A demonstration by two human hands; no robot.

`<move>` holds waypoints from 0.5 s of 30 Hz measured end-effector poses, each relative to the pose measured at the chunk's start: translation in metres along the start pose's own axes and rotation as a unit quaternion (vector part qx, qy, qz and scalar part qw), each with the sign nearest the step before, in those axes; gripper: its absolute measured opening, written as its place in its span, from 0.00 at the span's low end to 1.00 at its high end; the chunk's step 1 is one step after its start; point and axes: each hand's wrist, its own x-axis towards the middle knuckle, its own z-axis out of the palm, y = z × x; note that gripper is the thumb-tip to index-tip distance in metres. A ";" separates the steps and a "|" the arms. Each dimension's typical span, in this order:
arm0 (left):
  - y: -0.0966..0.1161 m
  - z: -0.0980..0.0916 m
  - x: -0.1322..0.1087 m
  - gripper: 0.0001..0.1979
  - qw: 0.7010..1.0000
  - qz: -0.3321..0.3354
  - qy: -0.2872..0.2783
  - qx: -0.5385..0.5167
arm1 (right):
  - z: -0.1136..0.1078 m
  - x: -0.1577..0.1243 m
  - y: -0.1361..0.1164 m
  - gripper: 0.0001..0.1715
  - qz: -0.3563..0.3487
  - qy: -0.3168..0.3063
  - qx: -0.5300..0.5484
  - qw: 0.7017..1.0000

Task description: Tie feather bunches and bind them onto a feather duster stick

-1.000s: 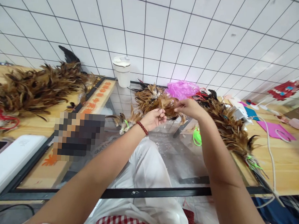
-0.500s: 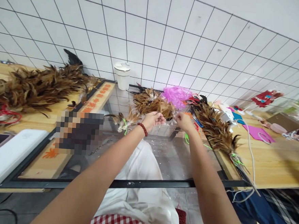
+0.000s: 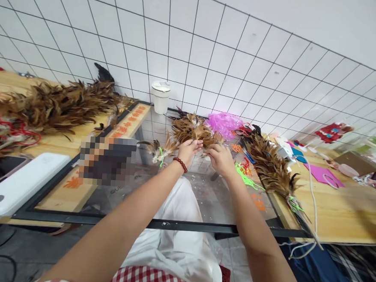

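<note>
While both hands, left hand and right hand, seemingly pinch the soft, light brown feather bunch, quill ends offer the firmest hold.

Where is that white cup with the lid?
In the head view, the white cup stands at the far edge of the glass table, against the tiled wall, left of the pink plastic bag.

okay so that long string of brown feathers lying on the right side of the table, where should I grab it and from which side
Take the long feather string at its near end, where the quills narrow into a green-tied tail by the glass table's black frame. Come from above and from the near side: the plumes fan wide and loose farther up, so a pinch there would probably crush or shed them, while the tail looks thin and bound.
</note>
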 end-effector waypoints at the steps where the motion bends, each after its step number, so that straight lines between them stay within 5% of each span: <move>1: 0.001 0.000 0.000 0.05 1.000 -0.004 -0.003 -0.002 | 0.000 0.000 0.000 0.18 0.015 0.020 0.002 1.000; 5: 0.001 -0.002 0.004 0.06 1.000 -0.017 -0.004 -0.007 | 0.008 0.002 0.002 0.18 0.145 0.092 0.079 0.982; 8: 0.001 -0.002 0.006 0.07 1.000 -0.020 0.002 -0.005 | 0.020 0.005 0.000 0.17 0.179 0.085 0.149 0.969; 12: 0.001 -0.002 0.006 0.08 1.000 -0.021 0.000 -0.010 | 0.015 0.013 -0.017 0.18 0.157 0.094 0.186 0.965; 15: 0.001 -0.002 0.007 0.04 0.999 -0.036 -0.005 -0.026 | -0.020 0.014 -0.039 0.18 0.061 0.133 0.319 0.936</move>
